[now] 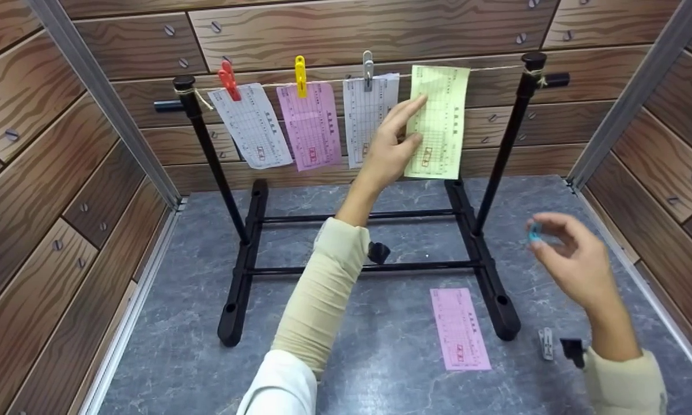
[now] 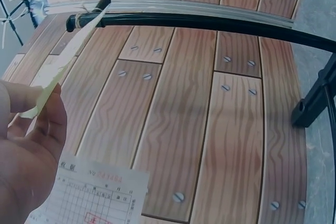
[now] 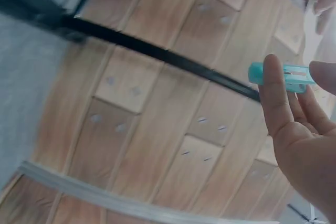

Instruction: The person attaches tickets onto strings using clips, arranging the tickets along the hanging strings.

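Observation:
My left hand (image 1: 387, 148) pinches the left edge of a pale yellow paper slip (image 1: 441, 124), which hangs at the string near its right end. In the left wrist view, the thumb and fingers close on the slip (image 2: 62, 69), seen nearly edge-on. No clothespin shows on this slip. Off to the right, above the grey surface, my right hand (image 1: 579, 262) holds a small teal clothespin (image 1: 534, 231). The right wrist view shows that clothespin (image 3: 296, 72) between thumb and fingers.
Along the string hang a white slip (image 1: 253, 129) under a red clothespin (image 1: 229, 80), a pink slip (image 1: 311, 129) under a yellow one (image 1: 301, 76), and another white slip (image 1: 360, 115) under a grey one (image 1: 368, 72). A black stand (image 1: 504, 144) carries the string. A pink slip (image 1: 460, 328) and grey clothespin (image 1: 546, 344) lie below.

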The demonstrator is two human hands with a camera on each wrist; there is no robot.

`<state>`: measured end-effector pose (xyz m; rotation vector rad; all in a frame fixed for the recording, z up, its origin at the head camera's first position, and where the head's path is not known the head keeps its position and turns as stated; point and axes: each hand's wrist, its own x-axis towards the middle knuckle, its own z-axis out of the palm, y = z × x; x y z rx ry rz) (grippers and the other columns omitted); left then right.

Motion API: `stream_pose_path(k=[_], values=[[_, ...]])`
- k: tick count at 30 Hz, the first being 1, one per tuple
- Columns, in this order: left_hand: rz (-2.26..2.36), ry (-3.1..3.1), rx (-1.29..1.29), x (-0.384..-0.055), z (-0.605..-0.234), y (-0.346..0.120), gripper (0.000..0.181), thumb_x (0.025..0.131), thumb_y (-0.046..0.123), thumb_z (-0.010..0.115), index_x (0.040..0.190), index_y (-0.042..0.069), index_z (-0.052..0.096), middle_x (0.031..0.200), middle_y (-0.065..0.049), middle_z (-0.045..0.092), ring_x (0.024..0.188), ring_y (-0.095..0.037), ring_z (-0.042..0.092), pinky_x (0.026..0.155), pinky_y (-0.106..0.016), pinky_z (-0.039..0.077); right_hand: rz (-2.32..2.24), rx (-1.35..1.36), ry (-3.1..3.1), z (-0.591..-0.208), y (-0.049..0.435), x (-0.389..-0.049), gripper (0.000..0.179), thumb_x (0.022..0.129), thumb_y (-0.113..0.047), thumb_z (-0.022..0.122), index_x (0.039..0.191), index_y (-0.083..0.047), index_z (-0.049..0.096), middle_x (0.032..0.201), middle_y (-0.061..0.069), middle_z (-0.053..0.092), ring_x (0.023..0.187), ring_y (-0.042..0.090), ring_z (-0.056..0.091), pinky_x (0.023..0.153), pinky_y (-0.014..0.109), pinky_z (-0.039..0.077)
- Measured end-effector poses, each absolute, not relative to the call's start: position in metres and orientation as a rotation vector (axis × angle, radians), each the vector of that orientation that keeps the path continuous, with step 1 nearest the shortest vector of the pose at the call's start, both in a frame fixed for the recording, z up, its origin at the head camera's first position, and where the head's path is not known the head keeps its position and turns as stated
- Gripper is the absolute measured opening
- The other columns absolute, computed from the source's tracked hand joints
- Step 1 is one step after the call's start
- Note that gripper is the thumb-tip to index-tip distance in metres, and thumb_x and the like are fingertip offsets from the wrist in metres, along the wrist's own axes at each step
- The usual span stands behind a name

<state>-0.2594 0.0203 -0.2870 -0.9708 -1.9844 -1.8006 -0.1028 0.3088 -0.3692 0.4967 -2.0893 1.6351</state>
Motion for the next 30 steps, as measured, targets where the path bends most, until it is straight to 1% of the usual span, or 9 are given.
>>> stream_pose_path(k=[3, 5, 10, 13, 18, 20, 23, 26, 30], values=[[-1.778, -2.000, -0.942, -0.263, -0.291, 0.021, 0.061, 0.090, -0.017, 0.057, 0.148, -0.001, 0.047, 0.149, -0.014, 0.047, 0.126, -0.013, 0.047, 0.090, -0.026, 0.050, 1.746, 0.656, -1.898, -0.351, 0.297, -0.112, 0.042, 0.079, 0.031, 0.059, 0.120, 0.023, 0.055, 0.110, 0.018, 0.068, 0.101, 0.022, 0.065, 0.080, 0.025, 0.056], [-1.783, -1.987, -0.934, -0.265, -0.293, 0.021, 0.061, 0.089, -0.017, 0.057, 0.148, -0.002, 0.047, 0.148, -0.014, 0.048, 0.125, -0.012, 0.047, 0.091, -0.025, 0.049, 1.747, 0.740, -1.814, -0.339, 0.290, -0.118, 0.043, 0.076, 0.033, 0.061, 0.118, 0.025, 0.055, 0.109, 0.022, 0.068, 0.100, 0.024, 0.066, 0.081, 0.026, 0.056], [-1.830, -1.929, -0.947, -0.266, -0.300, 0.020, 0.061, 0.089, -0.018, 0.057, 0.148, -0.004, 0.046, 0.148, -0.016, 0.047, 0.104, -0.017, 0.054, 0.077, -0.025, 0.049, 1.690, 0.794, -1.701, -0.303, 0.270, -0.131, 0.042, 0.072, 0.031, 0.067, 0.112, 0.024, 0.059, 0.106, 0.025, 0.068, 0.097, 0.027, 0.068, 0.079, 0.028, 0.057], [-1.857, -1.919, -0.944, -0.267, -0.301, 0.021, 0.061, 0.089, -0.018, 0.056, 0.148, -0.004, 0.045, 0.148, -0.017, 0.047, 0.100, -0.018, 0.055, 0.076, -0.025, 0.049, 1.663, 0.805, -1.650, -0.278, 0.257, -0.139, 0.039, 0.073, 0.028, 0.070, 0.110, 0.023, 0.060, 0.103, 0.026, 0.068, 0.091, 0.027, 0.068, 0.075, 0.027, 0.057], [-1.851, -1.935, -0.929, -0.266, -0.301, 0.023, 0.060, 0.090, -0.015, 0.058, 0.148, -0.002, 0.047, 0.147, -0.015, 0.048, 0.112, -0.014, 0.054, 0.088, -0.026, 0.051, 1.585, 0.785, -1.641, -0.239, 0.237, -0.155, 0.036, 0.075, 0.022, 0.073, 0.110, 0.018, 0.065, 0.098, 0.024, 0.070, 0.080, 0.024, 0.067, 0.070, 0.023, 0.057], [-1.856, -1.940, -0.927, -0.265, -0.301, 0.024, 0.060, 0.090, -0.015, 0.058, 0.148, -0.002, 0.047, 0.147, -0.014, 0.048, 0.113, -0.014, 0.055, 0.091, -0.027, 0.050, 1.589, 0.789, -1.637, -0.227, 0.232, -0.163, 0.036, 0.076, 0.020, 0.073, 0.111, 0.015, 0.066, 0.097, 0.023, 0.071, 0.079, 0.023, 0.067, 0.070, 0.023, 0.056], [-1.868, -1.943, -0.926, -0.265, -0.301, 0.026, 0.061, 0.090, -0.016, 0.057, 0.148, -0.003, 0.046, 0.148, -0.017, 0.046, 0.110, -0.017, 0.056, 0.090, -0.027, 0.051, 1.628, 0.824, -1.634, -0.214, 0.225, -0.175, 0.034, 0.077, 0.018, 0.075, 0.110, 0.015, 0.067, 0.098, 0.022, 0.071, 0.080, 0.024, 0.067, 0.070, 0.024, 0.057], [-1.900, -1.950, -0.920, -0.266, -0.301, 0.026, 0.061, 0.091, -0.016, 0.056, 0.149, -0.002, 0.045, 0.148, -0.015, 0.046, 0.105, -0.018, 0.058, 0.088, -0.027, 0.051, 1.618, 0.849, -1.682, -0.205, 0.219, -0.186, 0.034, 0.079, 0.011, 0.079, 0.111, 0.013, 0.068, 0.100, 0.019, 0.072, 0.081, 0.023, 0.067, 0.072, 0.023, 0.056], [-1.924, -1.917, -0.921, -0.267, -0.303, 0.025, 0.061, 0.091, -0.016, 0.056, 0.149, -0.001, 0.046, 0.148, -0.013, 0.046, 0.104, -0.016, 0.059, 0.087, -0.029, 0.053, 1.442, 0.837, -1.855, -0.196, 0.212, -0.200, 0.033, 0.085, 0.002, 0.077, 0.116, 0.009, 0.068, 0.104, 0.010, 0.073, 0.082, 0.019, 0.067, 0.074, 0.022, 0.056]])
